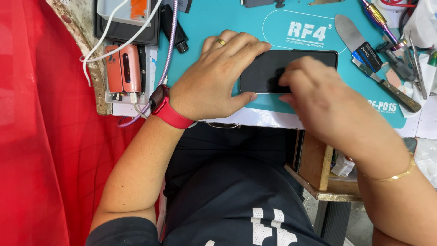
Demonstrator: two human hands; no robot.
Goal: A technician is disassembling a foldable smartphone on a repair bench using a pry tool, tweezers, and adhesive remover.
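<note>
A black smartphone [264, 68] lies flat, screen up, on a teal work mat [214, 20]. My left hand [214, 75], with a gold ring and a red wrist watch, rests on the phone's left end, fingers over the top edge and thumb along the lower edge, holding it down. My right hand [318, 98] is blurred over the phone's right half, its fingertips pressed on the glass; whether it holds a small dark thing there I cannot tell. A gold bracelet sits on the right wrist.
Metal pry tools, tweezers and a screwdriver [382, 50] lie at the mat's right. Two orange power banks [124, 68] with white and braided cables sit at the left. Red cloth [41, 127] hangs at far left. A wooden drawer [318, 175] stands open below the table edge.
</note>
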